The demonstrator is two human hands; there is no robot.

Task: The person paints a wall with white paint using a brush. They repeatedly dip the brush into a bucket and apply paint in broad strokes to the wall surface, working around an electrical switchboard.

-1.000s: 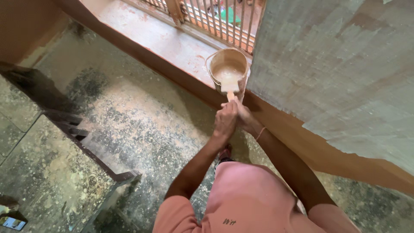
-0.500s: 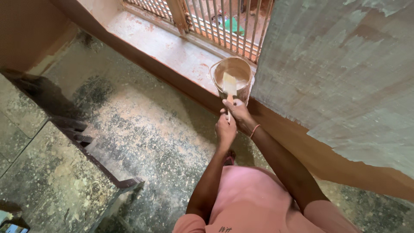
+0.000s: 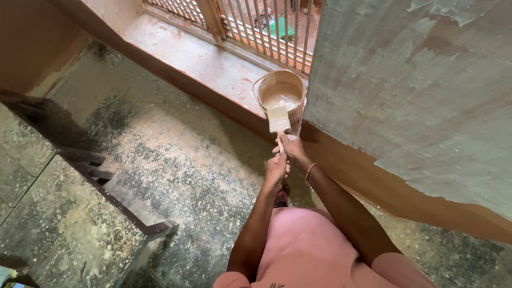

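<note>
A flat paintbrush with pale paint on its bristles is held over the near rim of a round paint bucket, which stands on the reddish window sill and holds beige paint. My right hand grips the brush handle from the right. My left hand is closed just below it, against the lower end of the handle. A thin band circles my right wrist. My pink shirt fills the bottom of the view.
A barred window grille runs behind the sill. On the right rises a patchy grey-green wall with a brown base band. The floor is speckled and dusty. A dark metal frame lies at left.
The brush has come up out of the bucket and now sits at its near rim. Both hands moved slightly right and down in view as the camera shifted.
</note>
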